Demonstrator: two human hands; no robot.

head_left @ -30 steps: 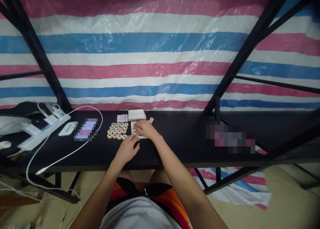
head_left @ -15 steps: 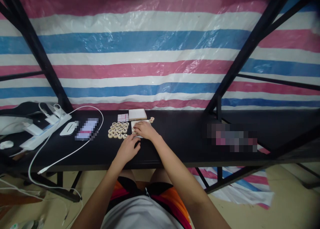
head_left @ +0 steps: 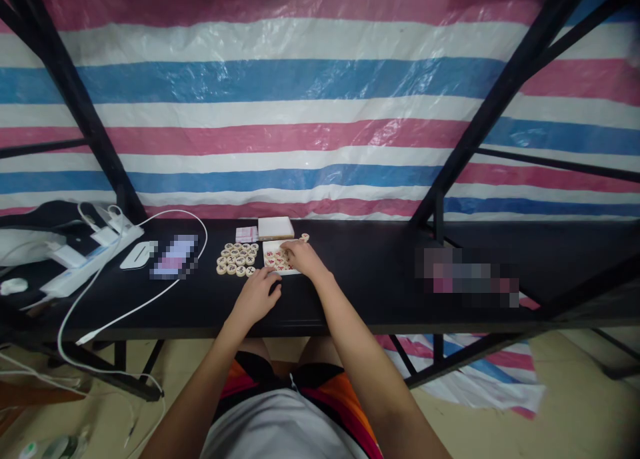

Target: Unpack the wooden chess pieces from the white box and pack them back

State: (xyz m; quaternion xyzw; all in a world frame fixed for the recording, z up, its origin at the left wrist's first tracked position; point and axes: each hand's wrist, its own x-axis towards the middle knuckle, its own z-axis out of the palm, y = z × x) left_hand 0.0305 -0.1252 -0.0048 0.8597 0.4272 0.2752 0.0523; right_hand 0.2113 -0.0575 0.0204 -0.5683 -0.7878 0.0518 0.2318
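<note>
A shallow white box [head_left: 268,246] on the black table holds several round Chinese chess pieces [head_left: 271,255] with red characters. My right hand [head_left: 304,257] reaches over the box's right side, its fingers bent down and closed on a piece there; the fingers partly cover that piece. Just in front of the box's left corner rests my left hand [head_left: 257,293], holding nothing, thumb and fingers apart. Left of the box, pieces with black characters [head_left: 231,260] lie in rows. One loose red-marked piece [head_left: 305,237] sits beyond the right hand.
Behind the box lie a white lid [head_left: 275,227] and a folded printed sheet [head_left: 246,235]. A blurred phone [head_left: 174,255], a white case [head_left: 137,256], a cable [head_left: 130,311] and a power strip [head_left: 90,265] occupy the left. Black frame posts [head_left: 480,125] flank a striped sheet.
My right hand has shifted right across the box, uncovering red-marked pieces at its left. One of two loose pieces beside the box no longer shows. My left hand stays nearly still.
</note>
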